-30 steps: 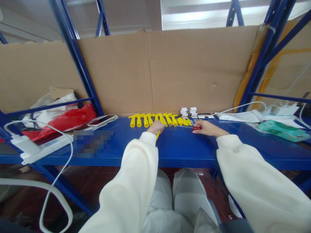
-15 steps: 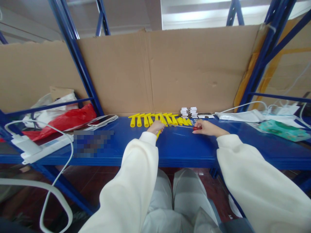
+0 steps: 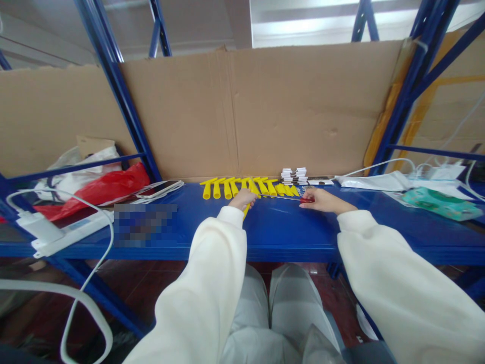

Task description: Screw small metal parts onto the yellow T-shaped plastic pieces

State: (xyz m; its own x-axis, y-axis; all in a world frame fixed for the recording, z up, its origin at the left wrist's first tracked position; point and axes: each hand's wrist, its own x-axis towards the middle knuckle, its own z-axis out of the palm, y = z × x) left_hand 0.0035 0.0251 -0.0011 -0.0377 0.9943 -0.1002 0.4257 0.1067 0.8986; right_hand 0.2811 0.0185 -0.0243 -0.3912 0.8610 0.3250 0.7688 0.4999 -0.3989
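Closely curled, the fingers of the left hand (image 3: pixel 243 199) grip a yellow piece (image 3: pixel 246 210), whose lower end pokes out of the fist toward 6 o'clock, reading the clock from that hand with 12 at the cardboard. At 3 o'clock the right hand (image 3: pixel 323 200) pinches the red handle of what looks like a screwdriver (image 3: pixel 288 198); its thin shaft runs level toward 9, the tip ending at the left fingers. Whether tip meets piece, I cannot tell; knuckles hide it.

Handling, my judgement: the piece looks like moulded plastic, so light, stiff, perhaps a bit slick, not very fragile. Best held round its stem, as that fist seems to do, leaving the other end exposed. The screwdriver probably carries most weight in its handle; fingertips there should steer it well.

Just beyond the left hand, from 10 round to 1, lies a row of yellow T-shaped pieces (image 3: pixel 216 189). Smaller yellow parts (image 3: pixel 287 190) lie between 2 and 3, with a white stack (image 3: pixel 294 177) behind them.

Farther out on the blue shelf (image 3: pixel 288 230): a phone (image 3: pixel 160 188) at 9, a red bag (image 3: pixel 109 188) past it, a green packet (image 3: pixel 441 203) well off at 3. Cardboard (image 3: pixel 303 111) stands upright at 12.
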